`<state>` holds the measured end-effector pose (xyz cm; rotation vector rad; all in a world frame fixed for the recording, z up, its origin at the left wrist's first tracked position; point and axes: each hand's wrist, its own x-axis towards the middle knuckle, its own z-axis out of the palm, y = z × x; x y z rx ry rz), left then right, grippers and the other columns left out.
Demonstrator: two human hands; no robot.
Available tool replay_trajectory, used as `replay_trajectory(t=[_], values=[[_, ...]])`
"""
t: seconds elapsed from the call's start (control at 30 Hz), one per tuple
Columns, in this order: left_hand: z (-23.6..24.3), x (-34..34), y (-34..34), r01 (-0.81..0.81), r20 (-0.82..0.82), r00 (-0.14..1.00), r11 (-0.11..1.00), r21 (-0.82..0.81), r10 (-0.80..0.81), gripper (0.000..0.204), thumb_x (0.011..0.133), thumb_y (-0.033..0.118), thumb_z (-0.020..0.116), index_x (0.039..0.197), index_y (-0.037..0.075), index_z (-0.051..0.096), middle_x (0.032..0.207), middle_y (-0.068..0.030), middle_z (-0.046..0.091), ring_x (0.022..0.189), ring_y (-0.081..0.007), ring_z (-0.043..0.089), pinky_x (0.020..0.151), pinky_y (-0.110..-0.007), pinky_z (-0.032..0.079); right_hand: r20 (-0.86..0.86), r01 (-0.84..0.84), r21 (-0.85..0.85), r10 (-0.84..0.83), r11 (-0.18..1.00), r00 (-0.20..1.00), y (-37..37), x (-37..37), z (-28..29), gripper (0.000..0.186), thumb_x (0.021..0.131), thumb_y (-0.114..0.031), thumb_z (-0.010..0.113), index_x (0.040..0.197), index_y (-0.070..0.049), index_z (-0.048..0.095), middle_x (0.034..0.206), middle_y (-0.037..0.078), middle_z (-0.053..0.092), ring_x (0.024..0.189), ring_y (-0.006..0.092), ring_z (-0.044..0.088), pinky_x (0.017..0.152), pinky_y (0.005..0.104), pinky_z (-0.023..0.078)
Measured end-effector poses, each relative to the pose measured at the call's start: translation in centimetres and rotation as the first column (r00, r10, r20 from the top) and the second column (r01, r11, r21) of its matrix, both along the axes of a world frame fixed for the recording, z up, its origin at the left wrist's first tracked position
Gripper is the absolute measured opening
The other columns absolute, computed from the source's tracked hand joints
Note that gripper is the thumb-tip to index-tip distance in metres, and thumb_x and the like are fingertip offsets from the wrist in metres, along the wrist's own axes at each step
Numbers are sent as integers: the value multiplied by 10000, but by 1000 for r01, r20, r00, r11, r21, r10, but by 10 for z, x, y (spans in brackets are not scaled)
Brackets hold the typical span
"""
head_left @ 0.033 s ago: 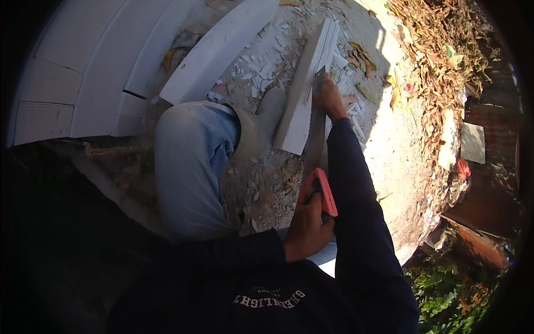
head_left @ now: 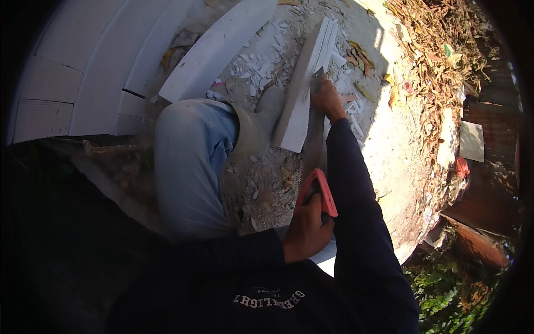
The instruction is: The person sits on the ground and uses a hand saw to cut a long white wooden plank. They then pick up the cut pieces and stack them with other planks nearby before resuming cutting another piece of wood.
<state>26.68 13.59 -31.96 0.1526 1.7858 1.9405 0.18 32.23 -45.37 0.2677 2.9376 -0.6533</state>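
Note:
My left hand [head_left: 307,236] is closed around the red and black handle of a handsaw [head_left: 315,145]. The saw's long blade points away from me, along the right side of a long white block [head_left: 296,111]. Toward the blade's far end, my right hand [head_left: 329,101] has its fingers curled round the blade beside the block. The pointed tip shows just past those fingers. Lines run lengthwise along the block's top. My boot [head_left: 253,125] stands against the block's left side; how much the two touch is partly hidden.
Another long white piece [head_left: 219,50] lies left of the boot. Stacked white panels [head_left: 100,67] fill the far left. White chips [head_left: 258,72] litter the ground. Dry leaves [head_left: 439,72] lie along the right, near a pale square piece [head_left: 471,141] and green plants [head_left: 445,295].

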Motion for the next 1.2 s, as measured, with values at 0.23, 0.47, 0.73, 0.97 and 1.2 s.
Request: replay_trajectory(t=[0.23, 0.47, 0.73, 0.97, 1.2], values=[[15, 34, -17, -25, 3, 1000, 1000, 6, 25, 529, 846, -19, 629, 1342, -58, 449, 1430, -291, 399, 1315, -416, 487, 1045, -431, 434, 2, -17, -12, 17, 1000, 1000, -12, 36, 0, 538, 739, -57, 623, 1238, 70, 463, 1095, 368, 643, 1090, 494, 627, 957, 498, 499], [24, 72, -59, 163, 43, 986, 986, -27, -162, 530, 818, -34, 603, 1322, -91, 444, 1277, -285, 489, 1175, -396, 558, 986, -433, 451, 93, 11, -32, -8, 999, 996, -34, 93, 15, 747, 742, -62, 611, 1419, 126, 357, 1136, 367, 638, 1113, 488, 619, 965, 490, 495], [9, 32, -45, 67, -170, 983, 998, 17, -64, 642, 824, -46, 592, 1422, -115, 369, 1426, -381, 393, 1292, -474, 505, 1031, -463, 436, -93, 98, -36, -101, 995, 991, -17, 41, 39, 785, 732, -99, 595, 1462, 93, 381, 1202, 340, 627, 1166, 453, 607, 987, 461, 487], [-9, -8, -20, 44, -186, 982, 999, 29, -38, 514, 830, -55, 580, 1325, -97, 450, 1300, -318, 503, 1177, -415, 586, 959, -426, 472, -110, 31, -5, -31, 1000, 993, 7, -6, 8, 721, 729, -118, 620, 1396, 84, 437, 1082, 334, 664, 1057, 472, 649, 924, 486, 518], [-10, -21, -14, 72, -68, 995, 997, 40, -69, 354, 846, -17, 589, 1188, -66, 512, 1147, -261, 551, 1019, -368, 616, 869, -421, 471, -67, 17, -61, -21, 998, 998, 14, -20, 0, 619, 725, -103, 622, 1311, 51, 495, 1038, 331, 673, 1038, 474, 659, 901, 508, 520]])
